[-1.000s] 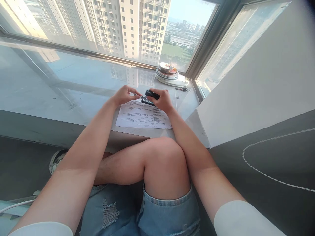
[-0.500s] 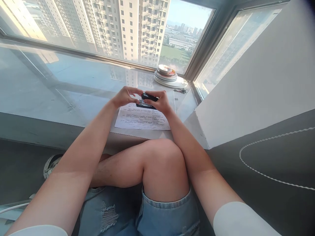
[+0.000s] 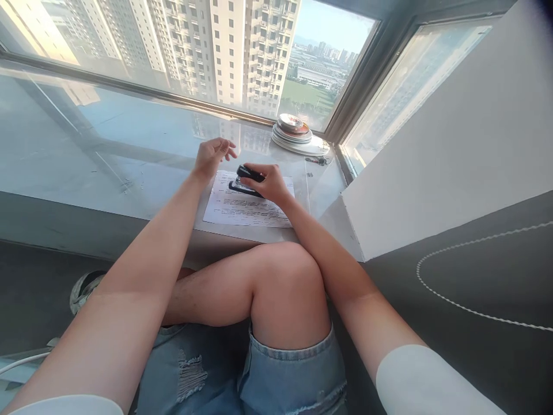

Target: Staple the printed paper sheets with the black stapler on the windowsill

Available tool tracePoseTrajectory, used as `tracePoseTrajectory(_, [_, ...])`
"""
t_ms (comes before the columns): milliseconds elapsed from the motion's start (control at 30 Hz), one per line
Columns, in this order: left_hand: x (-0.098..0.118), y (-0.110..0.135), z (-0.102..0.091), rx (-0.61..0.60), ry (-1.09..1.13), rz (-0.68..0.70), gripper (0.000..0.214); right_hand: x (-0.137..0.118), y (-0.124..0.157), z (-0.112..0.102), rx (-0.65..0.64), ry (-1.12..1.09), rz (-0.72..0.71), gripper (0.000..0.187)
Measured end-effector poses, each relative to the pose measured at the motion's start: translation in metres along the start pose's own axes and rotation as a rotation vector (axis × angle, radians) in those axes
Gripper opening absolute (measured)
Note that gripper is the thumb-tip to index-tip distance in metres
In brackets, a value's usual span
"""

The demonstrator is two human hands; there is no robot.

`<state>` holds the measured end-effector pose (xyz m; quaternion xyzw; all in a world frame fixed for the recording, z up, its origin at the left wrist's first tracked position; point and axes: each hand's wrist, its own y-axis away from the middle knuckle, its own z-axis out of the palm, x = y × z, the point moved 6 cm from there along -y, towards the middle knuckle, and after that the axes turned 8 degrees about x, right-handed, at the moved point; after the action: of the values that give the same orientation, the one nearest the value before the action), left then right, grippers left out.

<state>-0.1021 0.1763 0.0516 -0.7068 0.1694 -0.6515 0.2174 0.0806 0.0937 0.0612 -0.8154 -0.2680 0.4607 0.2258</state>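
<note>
Plate stack [image 3: 292, 135] and small dark item [image 3: 318, 161] sit beyond the sheet [image 3: 248, 213]'s far right corner, my right hand [image 3: 273, 183] hides the stapler [image 3: 249, 172]'s rear, gripping it over the sheet, and my left hand [image 3: 215, 154], half-curled past the far left corner, pinch unclear, has come off the stapler.

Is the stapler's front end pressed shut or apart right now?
Apart: the stapler in the right hand has its black top standing clear of its base at the front, bright metal showing between.
</note>
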Motion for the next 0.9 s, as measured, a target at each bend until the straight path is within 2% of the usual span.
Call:
tracePoseTrajectory(67, [-0.008,-0.003,-0.008,0.103,-0.032,-0.043,0.045,-0.003,0.003,0.009,-0.062,0.051,0.008,0.039])
tracePoseTrajectory(133, [-0.017,-0.005,-0.012,0.147,-0.043,-0.073,0.044,-0.004,0.007,0.012,-0.086,0.077,0.036,0.036])
tracePoseTrajectory(267, [-0.025,-0.006,-0.009,0.079,-0.064,-0.083,0.044,-0.001,0.027,-0.005,-0.027,0.097,0.106,0.038])
tracePoseTrajectory(367, [-0.026,-0.005,-0.007,0.041,-0.091,-0.084,0.043,0.008,0.047,-0.035,0.051,0.15,0.198,0.041])
tracePoseTrajectory(500, [-0.027,-0.004,-0.008,0.059,-0.102,-0.111,0.042,0.028,0.06,-0.085,0.105,0.166,0.297,0.051])
tracePoseTrajectory(567, [-0.027,-0.003,-0.011,0.087,-0.119,-0.118,0.04,0.042,0.062,-0.117,0.237,0.217,0.359,0.059])
tracePoseTrajectory(633, [-0.029,-0.003,-0.015,0.134,-0.157,-0.126,0.038,0.059,0.064,-0.143,0.362,0.392,0.432,0.065])
tracePoseTrajectory(667, [-0.031,-0.003,-0.018,0.164,-0.175,-0.137,0.037,0.068,0.064,-0.149,0.352,0.495,0.463,0.068])
tracePoseTrajectory(733, [-0.035,-0.004,-0.024,0.231,-0.194,-0.17,0.035,0.089,0.064,-0.144,0.204,0.664,0.506,0.077])
tracePoseTrajectory(833, [-0.04,-0.006,-0.031,0.328,-0.185,-0.212,0.034,0.119,0.065,-0.119,-0.076,0.836,0.607,0.088])
tracePoseTrajectory(900, [-0.039,-0.007,-0.033,0.35,-0.184,-0.218,0.033,0.132,0.062,-0.104,-0.189,0.906,0.67,0.087])
